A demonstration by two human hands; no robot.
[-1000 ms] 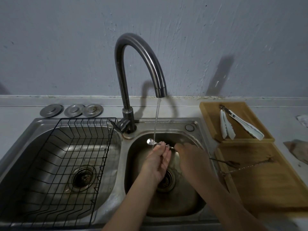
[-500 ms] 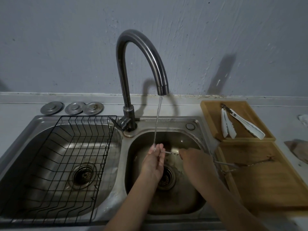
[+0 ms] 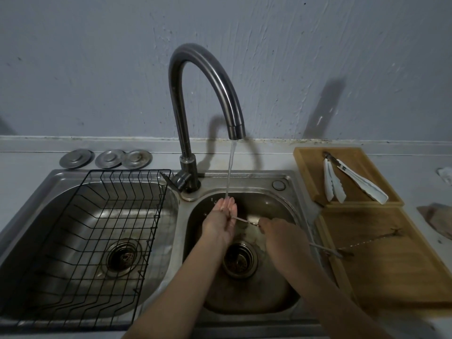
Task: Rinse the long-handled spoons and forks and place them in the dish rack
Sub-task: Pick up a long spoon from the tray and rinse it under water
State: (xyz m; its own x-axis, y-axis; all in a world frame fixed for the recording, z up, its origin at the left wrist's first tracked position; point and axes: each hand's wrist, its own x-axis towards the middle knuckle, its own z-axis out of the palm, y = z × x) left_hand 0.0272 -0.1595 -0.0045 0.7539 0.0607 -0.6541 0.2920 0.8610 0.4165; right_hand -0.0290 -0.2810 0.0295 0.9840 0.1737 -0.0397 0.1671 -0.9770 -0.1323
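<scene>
Over the right basin (image 3: 281,209) of the sink, both my hands hold one long-handled spoon (image 3: 244,220). My left hand (image 3: 221,223) is closed around its bowl end, fingertips up in the water stream, so the bowl is hidden. My right hand (image 3: 281,238) grips the thin handle, whose tail sticks out to the right over the sink's edge. A second long utensil with a twisted handle (image 3: 374,241) lies on the wooden board (image 3: 391,277). The black wire dish rack (image 3: 129,170) sits in the left basin and holds nothing that I can see.
The tall curved faucet (image 3: 208,69) runs a thin stream into the right basin. White tongs (image 3: 342,177) lie in a wooden tray (image 3: 308,172) at the back right. Three metal drain lids (image 3: 107,157) rest on the counter behind the rack.
The spoon has slid to the right, so its bowl, visible left of my left hand a second ago, is now covered by that hand. My left fingers have risen into the stream.
</scene>
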